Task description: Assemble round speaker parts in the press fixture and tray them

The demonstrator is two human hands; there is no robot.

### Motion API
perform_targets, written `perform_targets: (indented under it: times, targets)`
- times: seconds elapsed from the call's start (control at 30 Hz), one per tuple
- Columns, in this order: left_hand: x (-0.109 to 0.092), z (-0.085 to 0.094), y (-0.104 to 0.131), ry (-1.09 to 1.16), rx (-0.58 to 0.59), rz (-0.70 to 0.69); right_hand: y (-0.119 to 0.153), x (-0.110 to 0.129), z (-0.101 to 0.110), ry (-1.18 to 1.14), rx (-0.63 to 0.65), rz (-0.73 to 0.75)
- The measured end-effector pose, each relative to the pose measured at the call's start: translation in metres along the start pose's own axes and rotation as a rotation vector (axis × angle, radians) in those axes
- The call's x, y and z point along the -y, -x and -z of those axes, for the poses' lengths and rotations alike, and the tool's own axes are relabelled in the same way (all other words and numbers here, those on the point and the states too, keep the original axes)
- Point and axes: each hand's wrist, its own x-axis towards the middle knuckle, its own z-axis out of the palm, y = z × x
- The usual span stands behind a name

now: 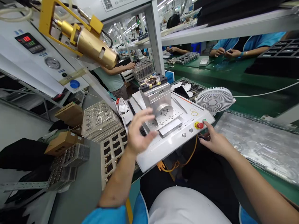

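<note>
My left hand (pixel 140 132) is raised in front of the metal fixture (pixel 161 99), its fingers apart and slightly blurred, with nothing in them. A round gold-rimmed part (pixel 151 81) sits in the black holder on top of the fixture. My right hand (pixel 217 141) is at the front right corner of the white machine base (pixel 161 149). Its index fingertip is at the green button (pixel 204 120), beside the red emergency stop button (pixel 199 125); its lower fingers are partly hidden.
A gold press cylinder (pixel 97 48) hangs above on the left. Tweezers (pixel 180 105) and thin yellow rings (pixel 193 112) lie on the base. A white fan (pixel 215 99) stands at right, a parts tray (pixel 114 149) at left. Co-workers sit across the green bench.
</note>
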Motion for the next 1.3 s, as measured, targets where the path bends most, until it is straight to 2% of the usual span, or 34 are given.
perform_targets:
  times: [0.03, 0.13, 0.2, 0.27, 0.37, 0.47, 0.57, 0.63, 0.7, 0.73, 0.8, 0.87, 0.9, 0.97, 1.03, 1.13, 1.3]
  targets:
    - [-0.008, -0.01, 0.025, 0.094, -0.019, 0.054, -0.002, 0.001, 0.002, -0.022, 0.004, -0.01]
    - [-0.033, -0.042, 0.097, 0.333, 0.028, 0.398, 0.001, 0.0, 0.011, -0.073, 0.018, -0.014]
    - [-0.049, -0.061, 0.135, 0.44, 0.065, 0.66, 0.015, 0.002, 0.014, -0.157, 0.033, 0.031]
    - [-0.062, -0.078, 0.162, 0.572, 0.107, 0.905, 0.038, 0.01, 0.01, -0.343, 0.075, 0.128]
    - [-0.07, -0.099, 0.183, 0.899, 0.06, 1.123, 0.076, 0.034, -0.01, -0.653, 0.137, 0.325]
    - [-0.066, -0.115, 0.19, 1.157, -0.036, 1.151, 0.101, 0.058, -0.037, -0.774, 0.034, 0.462]
    - [-0.058, -0.128, 0.191, 1.234, -0.095, 1.172, 0.107, 0.067, -0.056, -0.793, -0.095, 0.512]
    - [-0.054, -0.133, 0.191, 1.229, -0.099, 1.197, 0.106, 0.063, -0.055, -0.753, -0.102, 0.551]
    - [-0.051, -0.135, 0.193, 1.192, -0.087, 1.209, 0.101, 0.05, -0.039, -0.625, -0.035, 0.57]
    - [-0.05, -0.135, 0.194, 1.169, -0.075, 1.216, 0.098, 0.039, -0.025, -0.515, 0.005, 0.529]
    - [-0.049, -0.132, 0.198, 1.13, -0.043, 1.233, 0.09, 0.007, 0.013, -0.201, 0.06, 0.275]
    - [-0.049, -0.127, 0.2, 1.107, -0.009, 1.255, 0.079, -0.034, 0.062, 0.187, 0.064, -0.217]
    - [-0.049, -0.125, 0.201, 1.099, 0.0, 1.261, 0.074, -0.056, 0.086, 0.276, 0.056, -0.359]
    - [-0.049, -0.122, 0.202, 1.09, 0.01, 1.261, 0.066, -0.1, 0.131, 0.406, 0.029, -0.553]
    - [-0.049, -0.122, 0.201, 1.086, 0.017, 1.253, 0.061, -0.135, 0.162, 0.516, 0.047, -0.685]
    - [-0.049, -0.124, 0.199, 1.075, 0.024, 1.252, 0.058, -0.169, 0.182, 0.605, 0.151, -0.74]
    - [-0.05, -0.128, 0.197, 1.101, 0.045, 1.259, 0.054, -0.188, 0.184, 0.65, 0.289, -0.665]
